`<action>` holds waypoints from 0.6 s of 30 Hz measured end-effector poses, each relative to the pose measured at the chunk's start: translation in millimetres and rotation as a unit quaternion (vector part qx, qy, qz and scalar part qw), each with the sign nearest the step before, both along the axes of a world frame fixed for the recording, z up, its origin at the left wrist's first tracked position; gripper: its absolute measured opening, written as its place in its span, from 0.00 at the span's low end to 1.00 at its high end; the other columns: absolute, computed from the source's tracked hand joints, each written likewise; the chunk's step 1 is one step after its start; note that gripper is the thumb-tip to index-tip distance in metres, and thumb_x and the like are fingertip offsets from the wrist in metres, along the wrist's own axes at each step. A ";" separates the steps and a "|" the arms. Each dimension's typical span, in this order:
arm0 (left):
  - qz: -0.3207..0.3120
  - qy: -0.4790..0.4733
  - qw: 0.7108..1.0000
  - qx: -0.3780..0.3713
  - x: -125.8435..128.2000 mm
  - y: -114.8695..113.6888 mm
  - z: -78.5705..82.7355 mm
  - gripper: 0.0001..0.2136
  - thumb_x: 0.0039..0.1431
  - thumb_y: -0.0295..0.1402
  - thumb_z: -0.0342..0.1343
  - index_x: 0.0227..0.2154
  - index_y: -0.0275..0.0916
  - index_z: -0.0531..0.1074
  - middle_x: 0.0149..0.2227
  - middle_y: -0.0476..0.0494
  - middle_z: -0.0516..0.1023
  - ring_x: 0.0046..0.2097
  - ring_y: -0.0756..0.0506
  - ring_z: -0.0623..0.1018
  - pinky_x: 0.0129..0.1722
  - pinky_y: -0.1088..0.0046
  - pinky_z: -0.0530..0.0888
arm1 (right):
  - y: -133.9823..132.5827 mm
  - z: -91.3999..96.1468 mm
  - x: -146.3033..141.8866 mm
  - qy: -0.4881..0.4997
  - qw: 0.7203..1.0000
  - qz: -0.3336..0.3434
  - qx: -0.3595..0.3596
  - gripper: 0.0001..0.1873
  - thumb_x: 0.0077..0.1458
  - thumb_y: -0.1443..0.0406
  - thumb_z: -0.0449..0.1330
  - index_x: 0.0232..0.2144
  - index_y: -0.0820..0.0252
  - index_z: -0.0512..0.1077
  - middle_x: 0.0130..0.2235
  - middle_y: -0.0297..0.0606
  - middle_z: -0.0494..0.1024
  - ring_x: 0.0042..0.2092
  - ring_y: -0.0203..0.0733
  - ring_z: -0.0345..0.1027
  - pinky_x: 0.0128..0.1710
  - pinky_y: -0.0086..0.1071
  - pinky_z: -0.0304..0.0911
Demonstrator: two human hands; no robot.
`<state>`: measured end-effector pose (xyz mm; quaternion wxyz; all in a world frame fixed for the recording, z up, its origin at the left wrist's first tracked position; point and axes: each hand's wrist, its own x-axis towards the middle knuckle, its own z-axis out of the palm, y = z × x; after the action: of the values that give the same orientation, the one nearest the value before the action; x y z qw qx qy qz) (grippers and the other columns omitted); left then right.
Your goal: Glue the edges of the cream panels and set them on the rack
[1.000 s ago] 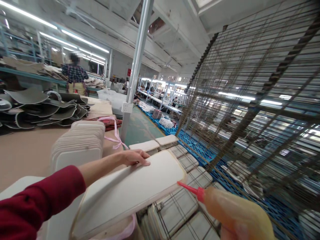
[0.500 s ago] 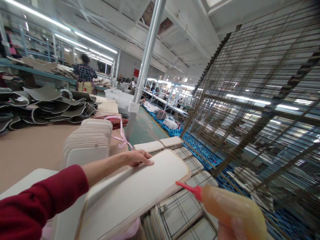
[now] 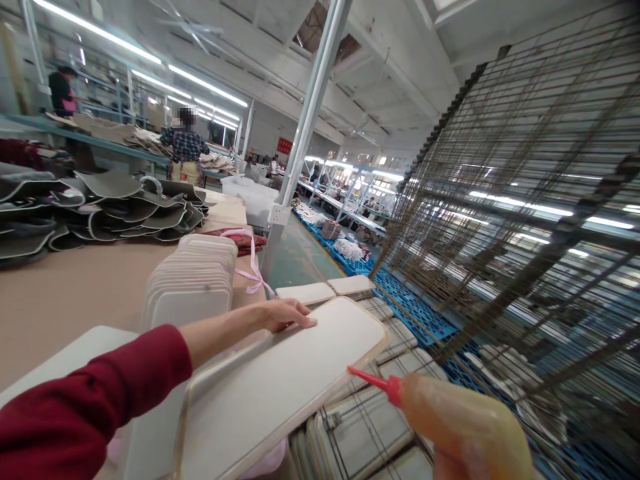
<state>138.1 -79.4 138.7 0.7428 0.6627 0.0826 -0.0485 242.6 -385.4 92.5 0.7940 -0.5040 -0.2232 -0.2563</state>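
White panel (image 3: 280,387), rounded at its corners, lies tilted at the near edge of the worktop (image 3: 65,293). On its far edge the left hand (image 3: 285,315) rests flat with fingers together. A stack of like panels (image 3: 193,280) stands behind. Rightward, the right hand (image 3: 465,467) is wrapped around a glue bottle (image 3: 450,420), whose red nozzle meets the panel's rim beside the wire rack (image 3: 525,233).

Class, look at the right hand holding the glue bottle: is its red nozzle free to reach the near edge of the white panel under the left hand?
Probably yes. The nozzle sits just off the white panel, with nothing between them.
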 end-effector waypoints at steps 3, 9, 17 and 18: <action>0.015 0.012 1.000 -0.004 2.4 1.6 -1.9 0.21 0.30 0.42 0.71 0.28 0.34 0.76 0.25 0.46 0.79 0.29 0.46 0.77 0.34 0.70 0.72 | 4.9 4.7 -6.1 0.024 0.999 0.024 0.025 0.13 0.44 0.60 0.66 0.36 0.53 0.73 0.39 0.36 0.72 0.39 0.50 0.68 0.42 0.48 0.68; 0.022 0.030 0.999 -0.025 7.5 3.8 -4.8 0.22 0.29 0.41 0.71 0.30 0.35 0.77 0.25 0.47 0.79 0.27 0.47 0.77 0.34 0.70 0.73 | 7.8 13.7 -11.8 0.063 0.992 0.082 0.065 0.19 0.30 0.61 0.71 0.30 0.61 0.74 0.35 0.37 0.75 0.33 0.49 0.72 0.29 0.38 0.73; 0.028 0.031 0.999 -0.020 11.1 5.1 -4.7 0.23 0.28 0.42 0.72 0.29 0.35 0.76 0.25 0.46 0.79 0.28 0.45 0.77 0.33 0.69 0.72 | 8.1 10.0 -15.2 0.001 0.993 0.107 0.051 0.16 0.40 0.63 0.67 0.34 0.62 0.72 0.36 0.39 0.75 0.34 0.50 0.72 0.27 0.41 0.74; 0.031 0.033 0.999 -0.020 11.9 5.1 -4.9 0.23 0.27 0.42 0.72 0.29 0.35 0.76 0.25 0.46 0.79 0.28 0.45 0.77 0.32 0.69 0.72 | 7.8 8.9 -14.7 -0.016 0.994 0.103 0.032 0.14 0.43 0.63 0.65 0.34 0.61 0.72 0.37 0.39 0.74 0.35 0.49 0.71 0.28 0.41 0.73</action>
<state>150.0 -74.3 133.9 0.7539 0.6428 0.1267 -0.0491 228.0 -377.6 101.4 0.8286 -0.4483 -0.2779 -0.1878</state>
